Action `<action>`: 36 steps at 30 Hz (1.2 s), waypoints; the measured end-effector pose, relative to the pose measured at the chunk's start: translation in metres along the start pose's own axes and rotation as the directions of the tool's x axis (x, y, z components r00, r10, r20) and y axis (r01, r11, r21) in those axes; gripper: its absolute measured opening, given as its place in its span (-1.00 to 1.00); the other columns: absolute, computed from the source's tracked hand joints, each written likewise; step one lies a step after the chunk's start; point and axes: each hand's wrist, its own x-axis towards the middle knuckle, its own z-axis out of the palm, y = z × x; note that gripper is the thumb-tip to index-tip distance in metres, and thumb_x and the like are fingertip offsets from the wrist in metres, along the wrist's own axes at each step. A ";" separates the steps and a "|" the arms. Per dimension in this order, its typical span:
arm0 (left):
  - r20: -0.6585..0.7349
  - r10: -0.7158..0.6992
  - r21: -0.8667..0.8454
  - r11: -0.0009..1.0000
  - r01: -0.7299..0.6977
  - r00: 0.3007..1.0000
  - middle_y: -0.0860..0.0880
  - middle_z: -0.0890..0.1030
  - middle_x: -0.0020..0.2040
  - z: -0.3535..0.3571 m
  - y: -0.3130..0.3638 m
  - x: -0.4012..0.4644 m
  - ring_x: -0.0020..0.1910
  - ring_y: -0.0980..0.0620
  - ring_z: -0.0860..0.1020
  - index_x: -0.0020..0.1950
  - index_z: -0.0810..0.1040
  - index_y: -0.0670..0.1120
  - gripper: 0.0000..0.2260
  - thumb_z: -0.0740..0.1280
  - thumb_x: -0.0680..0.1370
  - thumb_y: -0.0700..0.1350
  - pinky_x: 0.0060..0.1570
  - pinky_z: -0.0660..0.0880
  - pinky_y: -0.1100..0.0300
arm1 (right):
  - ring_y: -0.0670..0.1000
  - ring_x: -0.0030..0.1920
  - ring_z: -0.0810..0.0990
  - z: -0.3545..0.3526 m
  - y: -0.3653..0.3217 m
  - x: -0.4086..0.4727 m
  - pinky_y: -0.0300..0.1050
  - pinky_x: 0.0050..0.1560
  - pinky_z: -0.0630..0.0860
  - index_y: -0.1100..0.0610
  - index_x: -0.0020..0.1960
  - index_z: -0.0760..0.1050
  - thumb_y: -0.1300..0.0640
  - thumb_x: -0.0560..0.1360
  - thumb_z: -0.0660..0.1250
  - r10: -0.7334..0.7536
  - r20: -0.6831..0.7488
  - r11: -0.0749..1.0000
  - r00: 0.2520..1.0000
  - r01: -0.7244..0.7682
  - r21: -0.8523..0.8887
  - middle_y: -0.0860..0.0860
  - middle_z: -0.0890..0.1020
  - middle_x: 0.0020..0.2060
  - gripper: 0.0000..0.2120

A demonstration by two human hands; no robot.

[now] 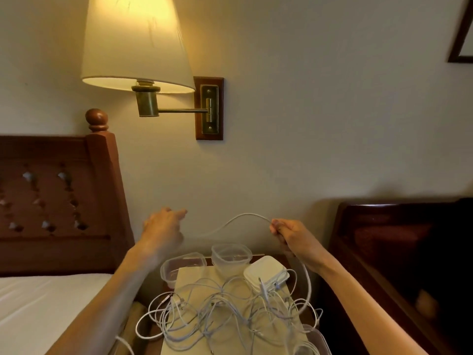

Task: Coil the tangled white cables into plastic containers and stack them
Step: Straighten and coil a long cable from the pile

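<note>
Cable [243,217], one white length, was lifted clear of the heap and hung in an arc between the two hands above the bench [190,274]. The right hand [291,237] pinched it between curled fingers, and from there the strand dropped in a long loop back down to the pile. The left hand [163,226] was raised and blurred; the far end of the arc ran toward it, but whether its fingers gripped the strand or merely reached for it could not be told.

The remaining cables [222,311] lay in a loose, crossed tangle over the bench top, several loops spilling over its front and left edges. No coil of any kind was visible among them.

Three clear tubs [231,257] stood at the back of the bench, just behind the tangle: one on the left, one in the middle and one on the right carrying a white lid [265,271]. The two open ones appeared to hold no cable. Part of a further clear container showed at the lower right edge, its contents unclear. None was stacked.

Judgement: the task stood at its beginning. One strand was being separated; coiling, filling of every tub, lidding and stacking were all outstanding.

A bed [38,303] adjoined the bench on the left, with a wall lamp [138,44] above.
</note>
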 end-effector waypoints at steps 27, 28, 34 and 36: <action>-0.567 0.162 -0.323 0.858 -0.399 0.808 -0.07 0.65 -0.24 0.013 0.012 0.030 -0.29 -0.08 0.58 -0.08 0.61 -0.13 -0.83 0.29 0.62 -0.10 -0.28 0.46 0.04 | -0.10 -0.49 0.06 -0.006 -0.031 -0.017 -0.18 -0.46 -0.03 0.10 -0.17 0.39 0.05 0.69 -0.01 0.019 0.197 0.785 0.980 -0.136 0.604 -0.07 0.12 -0.46 -0.67; -0.525 0.181 -0.370 0.831 -0.415 0.832 -0.06 0.64 -0.26 0.015 0.011 0.028 -0.32 -0.05 0.56 -0.10 0.61 -0.11 -0.81 0.28 0.61 -0.05 -0.29 0.44 0.06 | -0.10 -0.49 0.06 -0.008 -0.032 -0.016 -0.18 -0.45 -0.02 0.09 -0.17 0.38 0.05 0.69 -0.01 0.020 0.177 0.743 0.984 -0.133 0.656 -0.07 0.11 -0.45 -0.67; -0.181 0.448 -0.544 0.696 -0.469 0.875 0.16 0.53 -0.35 0.056 -0.002 -0.010 -0.40 0.20 0.47 -0.18 0.53 -0.03 -0.81 0.26 0.59 0.00 -0.37 0.37 0.33 | -0.11 -0.53 0.15 -0.041 -0.035 -0.006 -0.23 -0.46 0.14 0.12 -0.16 0.42 0.08 0.63 0.11 0.042 0.024 0.539 0.999 -0.043 0.841 -0.09 0.17 -0.49 -0.76; -0.120 0.415 -0.579 0.709 -0.403 0.902 0.11 0.58 -0.32 0.069 -0.002 -0.023 -0.36 0.14 0.55 -0.16 0.54 0.02 -0.82 0.25 0.62 0.00 -0.36 0.46 0.18 | -0.10 -0.51 0.20 -0.045 -0.035 -0.005 -0.24 -0.44 0.24 0.13 -0.14 0.44 0.08 0.62 0.13 0.058 -0.001 0.559 0.998 -0.031 0.829 -0.08 0.22 -0.49 -0.78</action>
